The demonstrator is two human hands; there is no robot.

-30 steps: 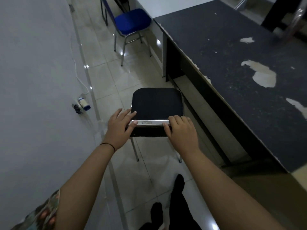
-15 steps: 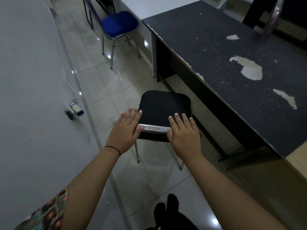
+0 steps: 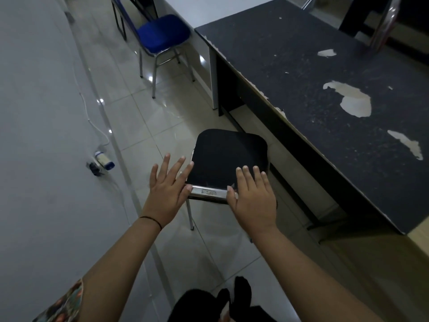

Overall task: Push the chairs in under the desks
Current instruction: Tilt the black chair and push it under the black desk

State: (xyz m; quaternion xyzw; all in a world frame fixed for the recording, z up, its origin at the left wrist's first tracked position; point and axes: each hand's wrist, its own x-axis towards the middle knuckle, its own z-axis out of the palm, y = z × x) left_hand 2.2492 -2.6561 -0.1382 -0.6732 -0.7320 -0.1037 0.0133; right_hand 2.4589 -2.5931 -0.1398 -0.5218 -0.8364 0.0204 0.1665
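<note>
A black-seated chair (image 3: pixel 228 156) with a chrome back bar stands on the tiled floor beside the dark desk (image 3: pixel 325 94), its seat outside the desk edge. My left hand (image 3: pixel 168 189) is at the bar's left end with fingers spread and lifted, only the thumb near the bar. My right hand (image 3: pixel 253 196) lies flat on the bar's right end, fingers extended over the seat's rear edge. Farther back a blue-seated chair (image 3: pixel 162 33) stands next to a white desk (image 3: pixel 197 8).
A grey wall (image 3: pixel 41 112) runs along the left, with a white cable and a power plug (image 3: pixel 103 160) low on it. The dark desk top has peeled patches. My feet in black (image 3: pixel 234 296) are at the bottom.
The black chair has turned and shifted right toward the dark desk. My left hand's fingers have come off the back bar and spread; my right hand has flattened.
</note>
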